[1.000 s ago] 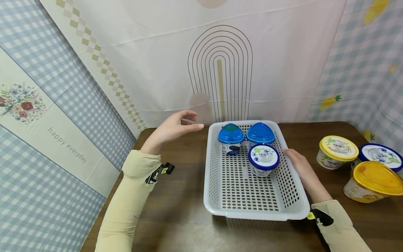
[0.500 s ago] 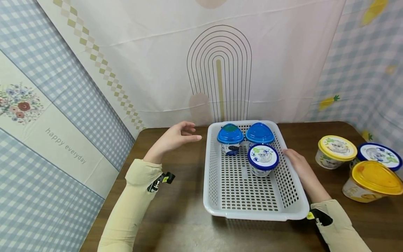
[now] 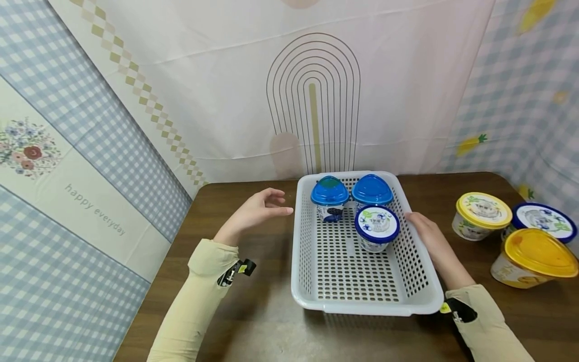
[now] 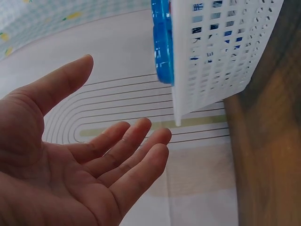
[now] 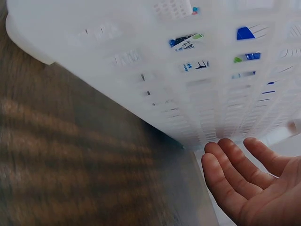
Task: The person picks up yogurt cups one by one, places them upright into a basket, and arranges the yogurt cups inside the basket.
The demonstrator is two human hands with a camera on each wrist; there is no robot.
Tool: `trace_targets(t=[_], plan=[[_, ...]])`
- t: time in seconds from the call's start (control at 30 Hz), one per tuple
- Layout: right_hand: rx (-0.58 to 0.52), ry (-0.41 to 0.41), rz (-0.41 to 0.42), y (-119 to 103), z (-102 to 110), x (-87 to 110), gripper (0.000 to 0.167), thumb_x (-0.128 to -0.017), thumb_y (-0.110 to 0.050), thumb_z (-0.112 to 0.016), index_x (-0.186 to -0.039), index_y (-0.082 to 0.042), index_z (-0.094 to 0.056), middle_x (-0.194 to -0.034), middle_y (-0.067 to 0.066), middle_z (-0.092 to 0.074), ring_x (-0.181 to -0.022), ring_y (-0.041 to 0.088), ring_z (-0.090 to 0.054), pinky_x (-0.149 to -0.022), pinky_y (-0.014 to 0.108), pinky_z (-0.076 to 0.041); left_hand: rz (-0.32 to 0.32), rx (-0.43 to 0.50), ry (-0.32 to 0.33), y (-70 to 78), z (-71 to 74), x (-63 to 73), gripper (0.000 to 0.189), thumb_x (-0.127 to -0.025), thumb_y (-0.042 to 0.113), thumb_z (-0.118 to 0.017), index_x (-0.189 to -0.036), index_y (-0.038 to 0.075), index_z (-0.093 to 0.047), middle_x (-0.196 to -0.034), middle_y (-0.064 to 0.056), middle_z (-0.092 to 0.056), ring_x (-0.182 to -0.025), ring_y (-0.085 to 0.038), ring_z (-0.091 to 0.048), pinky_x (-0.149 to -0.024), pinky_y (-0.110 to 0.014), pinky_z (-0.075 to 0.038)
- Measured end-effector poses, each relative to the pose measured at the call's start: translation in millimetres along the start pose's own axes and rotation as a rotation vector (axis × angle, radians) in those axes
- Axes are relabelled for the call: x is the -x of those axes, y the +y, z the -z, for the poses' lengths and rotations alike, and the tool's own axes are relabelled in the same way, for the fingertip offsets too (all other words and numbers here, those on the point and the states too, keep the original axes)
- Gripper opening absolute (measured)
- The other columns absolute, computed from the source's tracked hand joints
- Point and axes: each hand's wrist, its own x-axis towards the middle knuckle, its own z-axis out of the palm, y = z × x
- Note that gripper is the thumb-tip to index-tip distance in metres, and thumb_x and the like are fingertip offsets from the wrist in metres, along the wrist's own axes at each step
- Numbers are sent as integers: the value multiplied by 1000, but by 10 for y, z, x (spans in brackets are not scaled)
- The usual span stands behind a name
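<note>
A white perforated plastic basket point(image 3: 307, 294) sits on the table. Inside stand two tubs with blue domed lids, the left tub point(image 3: 330, 198) and the right tub point(image 3: 372, 191). In front of them is a round white tub with a dark blue rim point(image 3: 377, 224). My left hand point(image 3: 253, 211) hovers beside the basket's left wall, thumb and fingers apart with nothing between them; the left wrist view shows its palm point(image 4: 70, 183). At the basket's right wall is my right hand point(image 3: 431, 239), fingertips at or against the outside; its fingers look relaxed in the right wrist view.
On the right side of the brown wooden table point(image 3: 253, 322) stand a yellow-lidded white tub point(image 3: 483, 213), a blue-rimmed tub point(image 3: 545, 221) and an orange-yellow lidded tub point(image 3: 534, 259). A patterned cloth point(image 3: 235, 90) hangs behind the table.
My left hand has come down and closer to the basket's left wall. The right hand, basket and tubs keep their places, apart from a slight shift of the whole view.
</note>
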Motion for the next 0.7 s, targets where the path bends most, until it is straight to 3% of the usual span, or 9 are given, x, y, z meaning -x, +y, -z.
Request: trace_targets(t=[0.7], plan=[[0, 18, 17, -4, -10, 21, 78, -104, -61, -33, -159, -8, -20, -146, 31, -41, -102, 26, -66, -81, 50, -59, 53, 148, -23, -275, -316, 51, 65, -87, 31, -79, -140, 4, -52, -133, -17, -60, -117, -28, -61, -99, -47, -50]])
